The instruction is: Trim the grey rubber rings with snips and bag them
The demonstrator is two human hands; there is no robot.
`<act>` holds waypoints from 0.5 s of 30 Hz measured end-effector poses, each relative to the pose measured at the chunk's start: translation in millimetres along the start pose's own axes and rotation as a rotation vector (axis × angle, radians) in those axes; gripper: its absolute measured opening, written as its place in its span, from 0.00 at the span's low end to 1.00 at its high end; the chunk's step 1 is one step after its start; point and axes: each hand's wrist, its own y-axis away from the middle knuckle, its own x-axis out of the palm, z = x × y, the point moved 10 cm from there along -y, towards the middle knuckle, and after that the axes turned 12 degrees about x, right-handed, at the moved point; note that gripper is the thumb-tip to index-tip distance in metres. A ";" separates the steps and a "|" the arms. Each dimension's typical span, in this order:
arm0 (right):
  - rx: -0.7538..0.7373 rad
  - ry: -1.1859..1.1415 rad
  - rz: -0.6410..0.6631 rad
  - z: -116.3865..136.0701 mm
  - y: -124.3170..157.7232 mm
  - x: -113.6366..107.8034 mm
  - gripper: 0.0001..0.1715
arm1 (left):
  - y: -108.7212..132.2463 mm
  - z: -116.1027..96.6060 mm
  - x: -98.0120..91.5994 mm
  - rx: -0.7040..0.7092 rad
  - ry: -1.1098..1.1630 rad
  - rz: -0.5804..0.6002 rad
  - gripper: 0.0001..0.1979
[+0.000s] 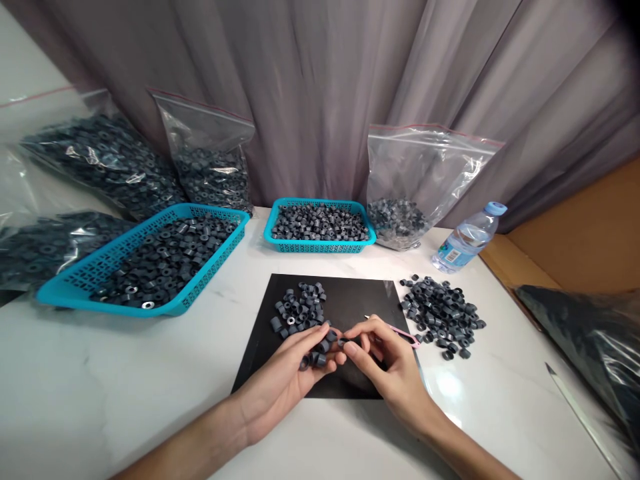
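Several small dark grey rings (317,360) rest in my left hand (293,367), its fingers curled around them above a black mat (350,300). Beside it, my right hand (387,360) pinches one dark ring (343,341) between thumb and forefinger, close to the left fingertips. A pink-handled tool (407,335), partly hidden by the right hand, lies near the mat's right edge. One loose pile of rings (301,303) sits on the mat behind my left hand. Another pile (443,313) lies on the white table to the right of the mat.
Two blue baskets (200,293) (320,247) hold many grey rings at the left and back. Clear bags of rings (210,173) (400,220) stand before the curtain. A water bottle (463,247) stands at the back right, near a cardboard box (580,233).
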 end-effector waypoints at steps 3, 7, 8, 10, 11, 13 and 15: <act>-0.022 0.022 -0.010 1.9 0.7 -1.3 0.09 | -0.5 0.0 1.6 0.013 0.006 0.023 0.11; -0.055 0.069 -0.034 7.7 2.5 -3.6 0.09 | 0.2 0.5 4.2 0.021 0.027 0.036 0.12; -0.063 0.082 -0.039 9.1 2.8 -4.0 0.08 | 0.0 0.5 4.8 0.022 0.029 0.038 0.12; -0.086 0.106 -0.049 12.2 3.3 -4.7 0.07 | -0.8 0.4 5.2 0.024 0.030 0.040 0.12; -0.098 0.118 -0.052 13.8 3.6 -4.7 0.07 | -1.4 0.3 5.1 0.024 0.031 0.039 0.12; -0.128 0.147 -0.048 17.4 4.5 -3.3 0.07 | -2.7 0.3 5.0 0.023 0.033 0.039 0.12; -0.143 0.182 -0.028 19.7 5.1 -0.2 0.09 | -3.8 0.1 4.7 0.025 0.035 0.043 0.12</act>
